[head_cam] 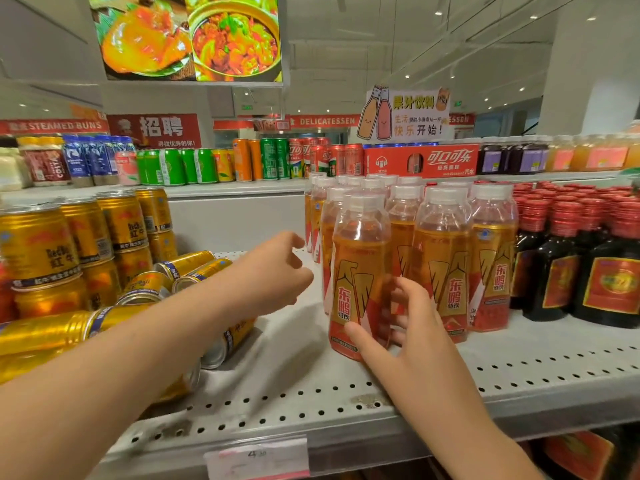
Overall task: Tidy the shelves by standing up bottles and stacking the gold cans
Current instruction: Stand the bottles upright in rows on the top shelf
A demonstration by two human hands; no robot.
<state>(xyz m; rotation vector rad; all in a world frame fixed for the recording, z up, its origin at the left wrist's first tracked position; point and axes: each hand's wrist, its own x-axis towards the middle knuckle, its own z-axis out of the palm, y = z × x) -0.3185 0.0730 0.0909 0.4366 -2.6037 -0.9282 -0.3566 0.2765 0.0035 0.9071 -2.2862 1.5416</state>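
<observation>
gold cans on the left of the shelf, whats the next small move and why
Probably lower the left hand onto the nearest toppled gold can and grip it. That hand holds nothing, several cans lie on their sides beside the stacked cans, and the front orange bottle already stands upright.

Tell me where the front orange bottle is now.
Head view, right of centre: the front orange bottle stands upright on the shelf, before the other orange bottles, the right hand around its base.
</observation>
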